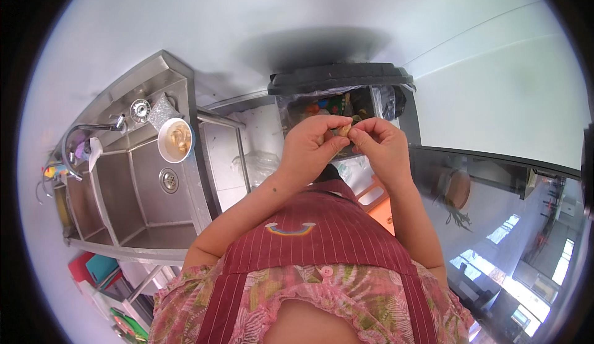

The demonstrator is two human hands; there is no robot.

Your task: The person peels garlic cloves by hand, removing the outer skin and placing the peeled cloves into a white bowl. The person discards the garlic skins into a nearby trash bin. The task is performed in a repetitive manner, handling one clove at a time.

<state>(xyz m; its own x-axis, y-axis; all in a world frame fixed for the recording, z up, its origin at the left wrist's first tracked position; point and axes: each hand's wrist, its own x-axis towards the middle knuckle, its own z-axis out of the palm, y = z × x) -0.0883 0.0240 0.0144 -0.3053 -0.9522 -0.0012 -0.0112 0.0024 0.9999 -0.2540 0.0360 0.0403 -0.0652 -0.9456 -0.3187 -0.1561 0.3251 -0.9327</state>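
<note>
My left hand [306, 146] and my right hand [383, 151] meet in front of my chest. Between both sets of fingertips is a small pale, tan piece of food [344, 131], partly covered; whether it is garlic or ginger I cannot tell. Just beyond and below them stands a black waste bin [343, 75], its mouth lined with a plastic bag and holding mixed scraps and wrappers. To the left, a white bowl [162, 148] with pale pieces in liquid rests at the edge of the steel sink unit.
A steel sink [160, 200] with a curved faucet [90, 127] fills the left side. A silvery packet [164, 112] lies by a drain strainer [140, 111]. Clear plastic bags [260, 170] lie low by the bin. An orange plastic item [383, 211] shows below my right forearm.
</note>
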